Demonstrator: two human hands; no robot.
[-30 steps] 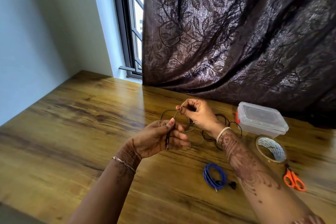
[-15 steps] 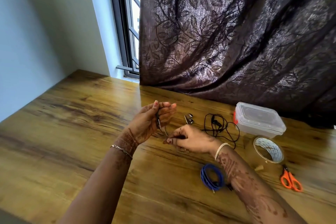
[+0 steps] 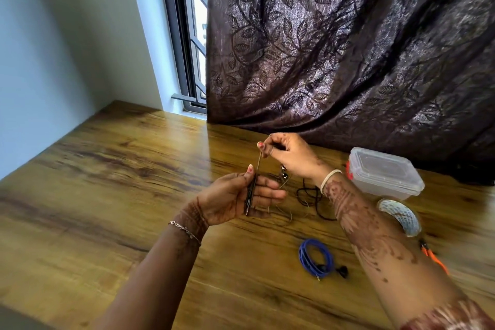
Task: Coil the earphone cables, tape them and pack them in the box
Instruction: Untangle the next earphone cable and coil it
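Compared with half a second ago, the left hand sits lower and its fingers now point right rather than up. The right hand, then low near the surface, is now raised above and to the right of the left hand.

Left hand: palm turned up and toward the right, fingers extended sideways and slightly curled. The thumb stands upright and presses a folded bundle of the earphone cable against the fingers.

Earphone cable: the bundle's long axis runs nearly vertical in the head view, its top at the thumb tip and its lower end at the heel of the palm. A single strand continues up from the bundle, leaning slightly right, to the right hand. A thin slack strand trails below the left fingers onto the surface.

Right hand: fingers curled, thumb and forefinger pinching the strand's upper end, wrist angled down to the right.

The earbuds show between the two hands. A loose black cable lies on the surface beside the right wrist. A blue coil lies nearer the person. Farther right stand the lidded clear box, the tape roll and the scissors, which are partly hidden by the right forearm.
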